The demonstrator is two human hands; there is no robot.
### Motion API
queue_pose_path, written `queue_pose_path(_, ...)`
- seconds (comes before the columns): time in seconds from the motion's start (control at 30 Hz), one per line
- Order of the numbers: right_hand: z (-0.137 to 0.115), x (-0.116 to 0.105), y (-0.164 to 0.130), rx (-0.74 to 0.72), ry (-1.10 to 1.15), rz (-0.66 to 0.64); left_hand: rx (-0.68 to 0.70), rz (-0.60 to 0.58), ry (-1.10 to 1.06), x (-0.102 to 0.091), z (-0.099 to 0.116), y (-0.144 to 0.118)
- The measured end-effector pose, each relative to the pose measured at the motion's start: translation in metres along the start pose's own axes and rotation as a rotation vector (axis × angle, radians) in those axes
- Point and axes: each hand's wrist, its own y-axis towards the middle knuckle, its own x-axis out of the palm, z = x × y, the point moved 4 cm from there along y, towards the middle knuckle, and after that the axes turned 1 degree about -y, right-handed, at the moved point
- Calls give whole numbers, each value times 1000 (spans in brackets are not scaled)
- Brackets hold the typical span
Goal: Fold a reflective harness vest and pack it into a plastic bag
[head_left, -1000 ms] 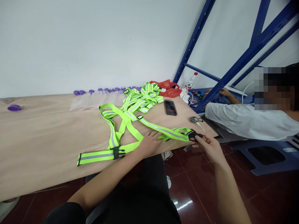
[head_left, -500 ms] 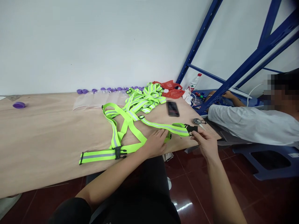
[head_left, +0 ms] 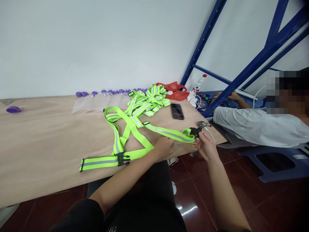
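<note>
Harness (head_left: 130, 124) of bright green, silver-striped straps (head_left: 169, 131) lies across the counter (head_left: 48, 145) in front of a heap (head_left: 154, 101) of similar straps. The hands are apart: the right hand (head_left: 205, 145) pinches a black buckle (head_left: 194, 131); the left hand (head_left: 163, 149) is curled nearby, its hold too hidden to tell. The straps look light, soft and limp; the stiff buckle should grip best.

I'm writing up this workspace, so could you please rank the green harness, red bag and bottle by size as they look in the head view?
1. Green harness, by its overall spread
2. Red bag, crumpled
3. Bottle
</note>
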Motion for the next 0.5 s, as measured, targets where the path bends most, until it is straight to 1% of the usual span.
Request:
queue_pose_path(0.07,4,-3,4,40,18,4,14,19,11,-4,3,-1)
queue_pose_path(0.2,8,-5,5,64,-12,15,143,39,16,-11,13,0)
queue_pose_path(0.33,9,-8,4,8,-165,57,196,32,35,-7,14,-1)
queue_pose_path(0.43,12,-9,6,-56,-299,100,195,20,52,0,11,-1)
queue_pose_path(0.5,15,-9,7,-88,-341,122,180,8,65,3,9,-1)
